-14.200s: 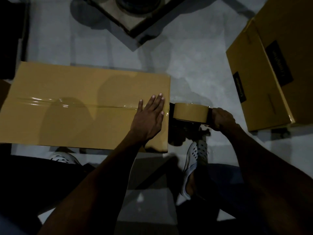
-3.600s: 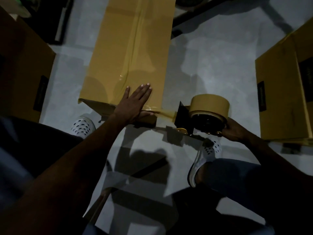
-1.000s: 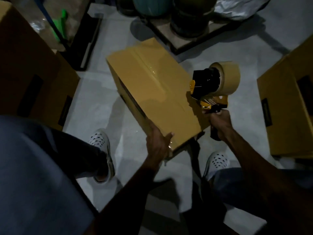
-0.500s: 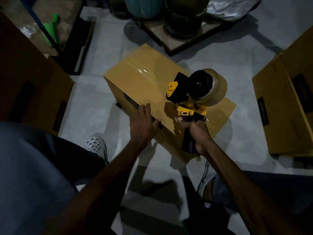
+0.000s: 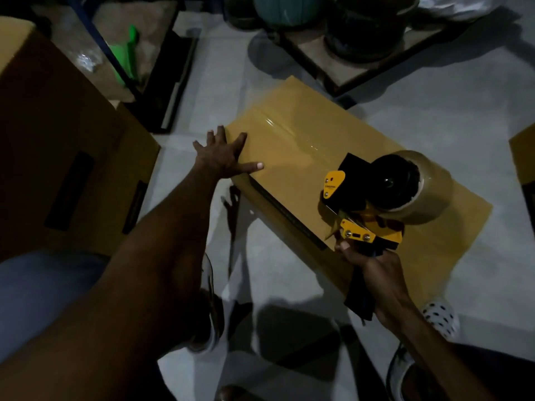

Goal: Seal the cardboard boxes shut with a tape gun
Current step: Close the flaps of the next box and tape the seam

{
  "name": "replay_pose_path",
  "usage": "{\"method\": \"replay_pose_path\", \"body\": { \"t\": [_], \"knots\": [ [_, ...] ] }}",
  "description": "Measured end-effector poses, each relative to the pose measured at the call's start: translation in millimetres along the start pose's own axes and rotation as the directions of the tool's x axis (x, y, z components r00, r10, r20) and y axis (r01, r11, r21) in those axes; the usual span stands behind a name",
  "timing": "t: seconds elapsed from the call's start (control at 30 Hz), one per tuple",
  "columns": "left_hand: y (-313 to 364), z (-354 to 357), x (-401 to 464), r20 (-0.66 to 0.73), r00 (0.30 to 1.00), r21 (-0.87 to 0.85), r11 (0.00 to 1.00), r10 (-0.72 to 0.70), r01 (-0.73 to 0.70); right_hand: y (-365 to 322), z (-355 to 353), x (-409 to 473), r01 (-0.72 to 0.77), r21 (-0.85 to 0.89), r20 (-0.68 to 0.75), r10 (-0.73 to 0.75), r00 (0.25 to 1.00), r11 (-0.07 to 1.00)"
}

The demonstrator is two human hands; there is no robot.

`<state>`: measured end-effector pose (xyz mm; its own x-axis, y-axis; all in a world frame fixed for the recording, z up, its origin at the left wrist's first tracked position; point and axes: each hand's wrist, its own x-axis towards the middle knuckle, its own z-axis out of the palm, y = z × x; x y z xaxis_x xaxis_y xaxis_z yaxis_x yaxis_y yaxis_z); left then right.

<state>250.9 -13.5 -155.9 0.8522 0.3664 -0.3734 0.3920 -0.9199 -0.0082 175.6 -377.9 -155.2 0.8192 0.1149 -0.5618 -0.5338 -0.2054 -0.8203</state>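
The cardboard box (image 5: 304, 166) lies on the grey floor (image 5: 434, 117), turned at an angle to the person. Along its top face a strip of clear tape (image 5: 292, 134) is seen, shiny and running the length of the face over the middle seam, so this face is judged to be already sealed. Whether the ends of the strip are pressed down over the edges cannot be told, and the other faces of the box are hidden.

The left hand (image 5: 223, 157) is laid flat on the near corner of the box, its grip spread wide, with the thumb stretched along the top. The tape gun (image 5: 373, 204) is held by the right hand (image 5: 373, 273), whose grip is wrapped round the black handle; the gun is raised over the right part of the box, and it cannot be told whether it touches the cardboard.

A large box (image 5: 66, 169) stands at the left and the edge of another box (image 5: 524, 157) is seen at the right. Their tops are not shown, so it cannot be said whether they are sealed; probably some sealing is still left.
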Motion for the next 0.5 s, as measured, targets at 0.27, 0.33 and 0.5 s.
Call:
{"method": "replay_pose_path", "body": {
  "t": [0.27, 0.33, 0.5],
  "knots": [
    [-11, 4, 2, -0.036, 0.999, -0.096, 0.995, 0.012, -0.016, -15, -5, 7, 0.153, -0.079, -0.074, -0.159, 0.985, 0.985],
    [-6, 10, -15, -0.056, 0.998, -0.115, 0.993, -0.029, 0.022, -24, -12, 16, 0.182, -0.14, -0.068, -0.193, 0.979, 0.973],
    [27, 34, -78, -0.092, 0.982, -0.165, 0.975, -0.165, 0.148, -41, -34, 40, 0.162, -0.188, -0.14, -0.19, 0.972, 0.969]
  ]
}}
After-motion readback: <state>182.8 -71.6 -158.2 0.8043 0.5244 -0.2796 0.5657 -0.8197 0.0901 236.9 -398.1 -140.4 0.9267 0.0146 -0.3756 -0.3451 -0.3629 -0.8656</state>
